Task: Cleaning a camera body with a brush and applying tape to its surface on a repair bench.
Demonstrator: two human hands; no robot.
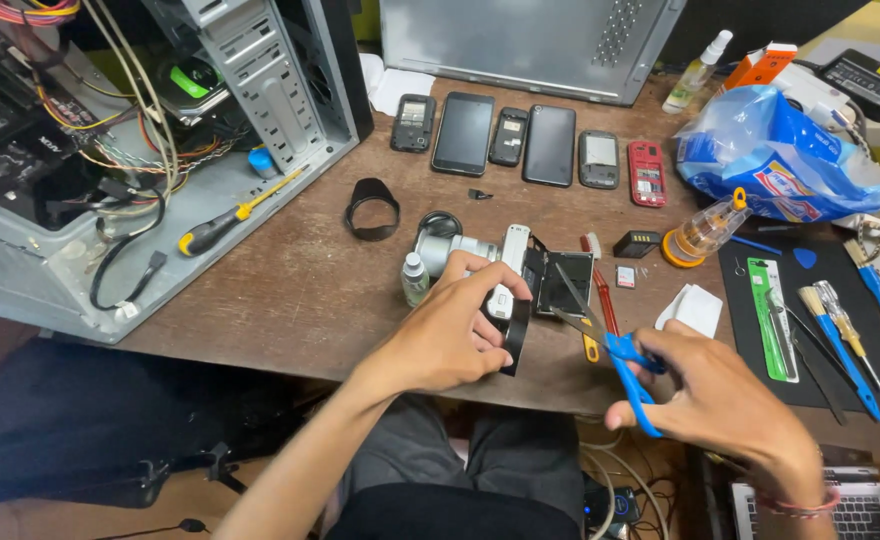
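On cluttered brown workbench (290,290) — phones (505,140), open computer case (110,170)

A worn brown wooden desk (290,290) (evenly lit) stands over a dim reddish floor (20,515).

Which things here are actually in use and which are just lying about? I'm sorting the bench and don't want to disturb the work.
In use:
left hand on the silver camera and black strip
right hand with open blue-handled scissors

Lying about:
row of phones
lens hood
yellow-black screwdriver
open computer case
blue plastic bag
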